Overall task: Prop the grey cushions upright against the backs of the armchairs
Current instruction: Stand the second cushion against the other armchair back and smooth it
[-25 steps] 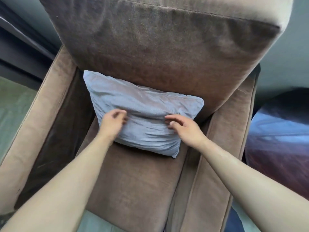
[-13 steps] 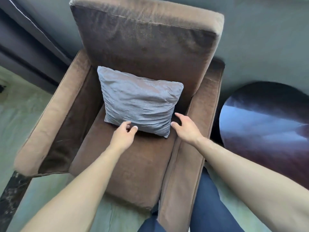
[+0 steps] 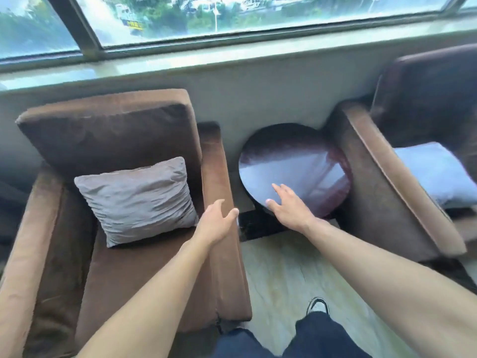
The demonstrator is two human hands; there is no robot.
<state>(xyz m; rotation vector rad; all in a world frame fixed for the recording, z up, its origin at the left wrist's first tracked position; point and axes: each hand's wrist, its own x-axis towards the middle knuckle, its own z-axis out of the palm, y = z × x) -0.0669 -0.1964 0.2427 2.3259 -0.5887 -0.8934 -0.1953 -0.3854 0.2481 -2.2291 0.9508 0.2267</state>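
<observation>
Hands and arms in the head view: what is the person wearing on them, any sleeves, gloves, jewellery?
Both forearms are bare as far as the frame shows, with no sleeves in view. The left hand and right hand have no gloves, and no rings, watch or bracelet show.

Wide window (image 3: 232,14) running along the top, daylight coming through onto a pale sill (image 3: 180,63). Grey wall (image 3: 258,99) sitting below it. Round dark side table (image 3: 294,166) standing against the wall, its glossy top reflecting the light. Pale wood-look floor (image 3: 278,275) showing below.
</observation>
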